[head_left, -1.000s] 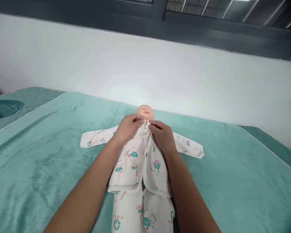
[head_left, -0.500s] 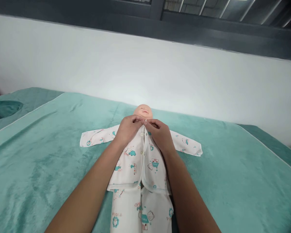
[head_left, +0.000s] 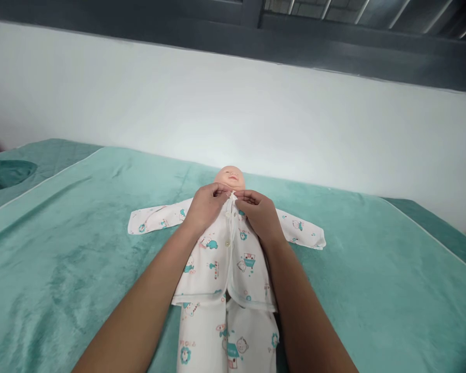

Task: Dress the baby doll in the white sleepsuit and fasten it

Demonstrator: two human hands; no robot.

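A baby doll (head_left: 230,177) lies on its back, dressed in a white printed shirt (head_left: 207,259) and matching trousers (head_left: 202,336). At the shirt's collar, just under the doll's chin, my left hand (head_left: 207,204) pinches one front edge. My right hand (head_left: 258,210) pinches the opposite edge, its fingertips close to those of the left. A pale button (head_left: 228,243) shows lower on the shirt front, where the two edges lie side by side. Both sleeves stretch out flat to the sides. My fingers hide the collar fastening.
A green plush sheet (head_left: 81,248) covers the bed under the doll. Behind it rises a white wall (head_left: 178,109), with a dark window frame (head_left: 225,31) above. A darker green padded piece with an oval hollow (head_left: 8,175) lies at the left.
My right hand has shifted slightly to the right, and its fingertips have parted a little from those of my left hand. The left hand stays almost in place at the collar.
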